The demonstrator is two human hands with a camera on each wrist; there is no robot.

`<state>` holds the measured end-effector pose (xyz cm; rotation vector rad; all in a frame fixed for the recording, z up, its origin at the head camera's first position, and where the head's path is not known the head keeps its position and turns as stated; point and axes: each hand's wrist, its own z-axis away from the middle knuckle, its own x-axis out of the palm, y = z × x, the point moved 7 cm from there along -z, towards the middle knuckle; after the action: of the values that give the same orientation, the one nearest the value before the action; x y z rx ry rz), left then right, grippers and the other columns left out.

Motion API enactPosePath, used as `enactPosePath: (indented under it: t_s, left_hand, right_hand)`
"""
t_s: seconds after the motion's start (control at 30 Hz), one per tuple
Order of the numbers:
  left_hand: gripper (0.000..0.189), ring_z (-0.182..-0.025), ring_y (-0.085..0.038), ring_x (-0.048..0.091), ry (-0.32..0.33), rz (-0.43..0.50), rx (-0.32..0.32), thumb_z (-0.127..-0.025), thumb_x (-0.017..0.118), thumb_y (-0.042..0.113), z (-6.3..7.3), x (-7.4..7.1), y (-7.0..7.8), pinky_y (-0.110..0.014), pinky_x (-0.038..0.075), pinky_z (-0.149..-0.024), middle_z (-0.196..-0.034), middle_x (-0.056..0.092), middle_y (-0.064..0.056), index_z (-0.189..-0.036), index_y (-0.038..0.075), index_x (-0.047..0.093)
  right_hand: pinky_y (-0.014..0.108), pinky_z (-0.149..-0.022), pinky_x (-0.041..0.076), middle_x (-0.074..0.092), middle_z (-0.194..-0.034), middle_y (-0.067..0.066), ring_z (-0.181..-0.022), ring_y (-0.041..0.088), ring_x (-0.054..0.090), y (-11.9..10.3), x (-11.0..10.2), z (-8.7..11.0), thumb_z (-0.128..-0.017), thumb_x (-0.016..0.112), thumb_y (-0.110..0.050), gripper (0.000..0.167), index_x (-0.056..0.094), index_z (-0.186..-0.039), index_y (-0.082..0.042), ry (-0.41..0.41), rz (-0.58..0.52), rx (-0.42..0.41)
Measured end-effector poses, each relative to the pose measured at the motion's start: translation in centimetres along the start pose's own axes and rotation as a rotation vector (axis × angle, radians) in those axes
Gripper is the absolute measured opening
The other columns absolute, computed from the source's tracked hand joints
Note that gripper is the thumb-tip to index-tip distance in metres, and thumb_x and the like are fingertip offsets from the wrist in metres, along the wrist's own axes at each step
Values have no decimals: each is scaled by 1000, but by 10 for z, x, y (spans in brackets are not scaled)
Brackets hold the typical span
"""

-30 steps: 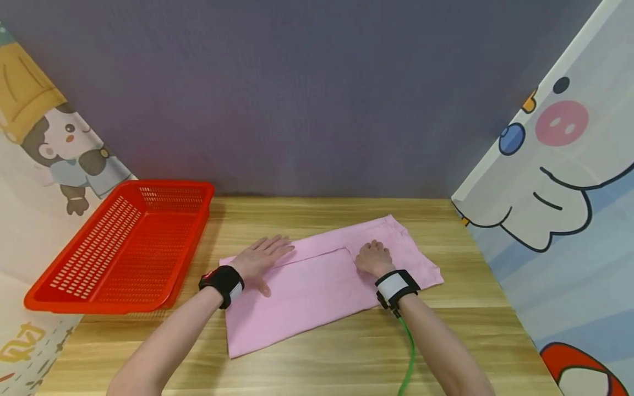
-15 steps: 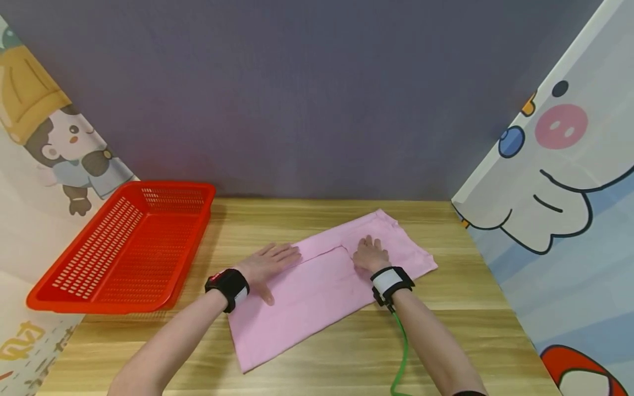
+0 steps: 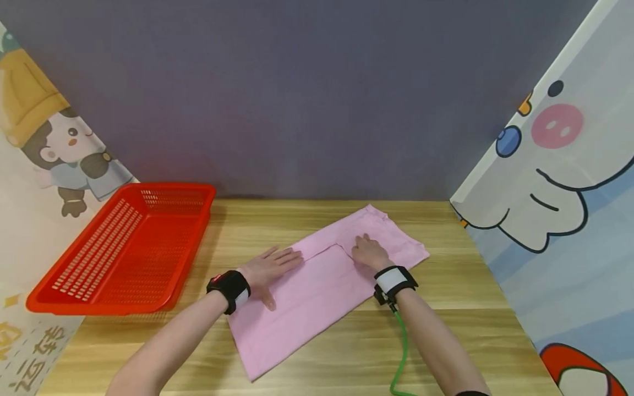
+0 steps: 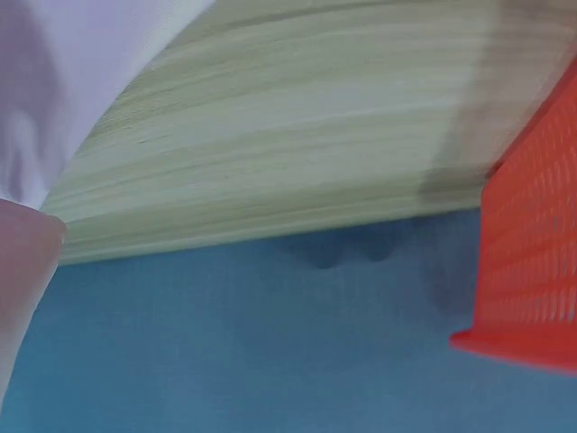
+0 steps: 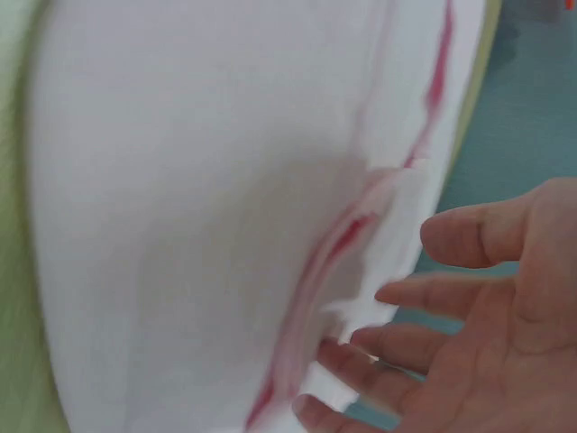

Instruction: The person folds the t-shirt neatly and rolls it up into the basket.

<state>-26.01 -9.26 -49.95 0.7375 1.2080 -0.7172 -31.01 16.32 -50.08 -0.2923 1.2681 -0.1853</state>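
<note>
A pink cloth (image 3: 307, 308), folded like a garment, lies slantwise on the table, its right end farther from me. Along its far side a strip is folded over, and a wider flap covers the right end. My left hand (image 3: 269, 268) rests on the cloth's left part with fingers straight and thumb spread. On the right flap is my right hand (image 3: 370, 253). The right wrist view shows the right hand's fingers (image 5: 415, 295) spread and slightly bent beside a raised fold, pinching nothing. Only a bit of the left hand (image 4: 22, 271) shows in the left wrist view.
A red plastic basket (image 3: 148, 247) with slotted walls stands left of the cloth. A grey panel (image 3: 317, 99) rises behind the wooden table (image 3: 322, 363). Cartoon-printed sheets (image 3: 559, 181) flank both sides. From the right wristband (image 3: 393, 280) a green cable (image 3: 402, 352) trails down.
The cloth has turned counterclockwise: its right end has shifted left and away, its near left corner right and toward me. The left hand slid slightly right; the right hand's fingers straightened somewhat.
</note>
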Motion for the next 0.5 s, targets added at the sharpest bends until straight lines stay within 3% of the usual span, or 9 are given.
enactPosePath:
  t_s: [0.1, 0.2, 0.37, 0.5]
  left_hand:
    - [125, -156, -34, 20, 24, 62, -2, -61, 88, 56, 0, 2, -2, -57, 17, -125, -168, 23, -11, -159, 11, 27]
    - [115, -156, -34, 21, 44, 103, 15, -66, 88, 48, -2, -1, -1, -58, 17, -125, -168, 25, -10, -159, 12, 29]
    - [119, -154, -34, 27, 70, -2, 102, -59, 89, 47, -12, -8, 5, -58, 24, -123, -166, 30, -11, -157, 11, 32]
    - [129, -154, -33, 26, 37, -57, 137, -54, 86, 61, -18, -8, 8, -56, 23, -123, -167, 28, -11, -158, 11, 30]
  right_hand:
    - [59, -94, 51, 62, -125, 29, -114, 47, 62, 7, -6, 7, -96, 41, -19, 41, 62, -121, 6, 50, -27, 62]
    - [57, -80, 54, 68, -102, 24, -94, 40, 67, 12, -9, 12, -95, 44, -20, 34, 65, -104, 4, 56, -34, 106]
    - [49, -74, 49, 61, -94, 19, -84, 33, 56, 16, -5, 11, -91, 45, -18, 27, 61, -99, 2, -29, -100, 124]
    - [36, -66, 39, 50, -82, 11, -76, 27, 48, 12, -6, 8, -85, 45, -16, 13, 51, -81, -5, -56, -127, 83]
